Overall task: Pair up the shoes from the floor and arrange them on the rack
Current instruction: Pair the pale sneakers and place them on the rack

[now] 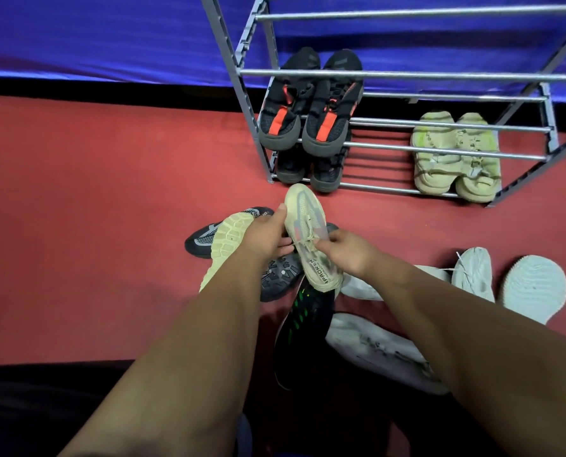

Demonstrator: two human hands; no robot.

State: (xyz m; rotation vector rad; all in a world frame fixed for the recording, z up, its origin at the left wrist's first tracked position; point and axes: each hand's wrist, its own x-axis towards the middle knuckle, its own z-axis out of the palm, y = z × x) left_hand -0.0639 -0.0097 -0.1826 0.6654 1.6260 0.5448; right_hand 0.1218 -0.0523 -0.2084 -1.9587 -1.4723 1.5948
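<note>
I hold two beige sneakers above the floor pile. My left hand (pixel 268 237) grips one beige sneaker (pixel 227 240) turned sole up. My right hand (pixel 344 250) holds the other beige sneaker (pixel 308 225) by its laces, upper facing me and toe toward the grey metal rack (pixel 407 74). On the rack sit a black and orange pair (pixel 308 117), a dark pair (pixel 308 169) on the lowest tier below it, and a pale yellow-green pair (pixel 456 156) at the right.
On the red floor (pixel 93 209) lie a black and grey sneaker (pixel 206 235), a dark sole-up shoe (pixel 280 275), a black shoe with green marks (pixel 303 321), and white sneakers (pixel 473 275) at the right. A blue sheet (pixel 110 34) hangs behind.
</note>
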